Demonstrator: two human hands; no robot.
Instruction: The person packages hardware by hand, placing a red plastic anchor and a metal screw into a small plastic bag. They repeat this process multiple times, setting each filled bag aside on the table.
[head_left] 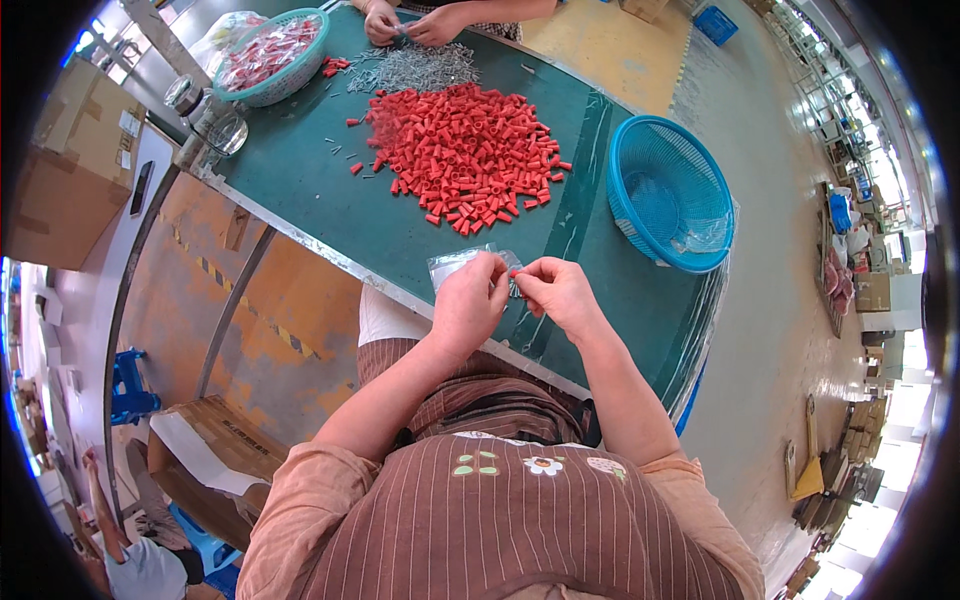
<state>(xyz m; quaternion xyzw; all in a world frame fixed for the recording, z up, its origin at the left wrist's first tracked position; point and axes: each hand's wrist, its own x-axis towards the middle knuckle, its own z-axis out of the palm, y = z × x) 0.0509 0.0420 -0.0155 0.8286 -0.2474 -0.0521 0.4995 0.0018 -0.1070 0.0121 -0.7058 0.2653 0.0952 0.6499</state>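
My left hand [472, 302] and my right hand [560, 296] meet close to the table's near edge, fingers pinched on a small clear plastic bag [514, 287]. Something red and a few screws show between the fingertips, though much is hidden by my fingers. More clear plastic bags [450, 262] lie beside my left hand. Beyond them spreads a big heap of red plastic sleeve-shaped plugs [465, 155]. Behind that is a pile of grey screws [425, 68], with a few loose screws and plugs around it.
At the far left of the green table [290, 190] stands a pale green basket [275, 60] of filled bags, near a glass jar [225, 130]. A blue basket [670, 190] sits at right. A co-worker's hands [410, 25] work at the far edge. Cardboard boxes [75, 170] stand left.
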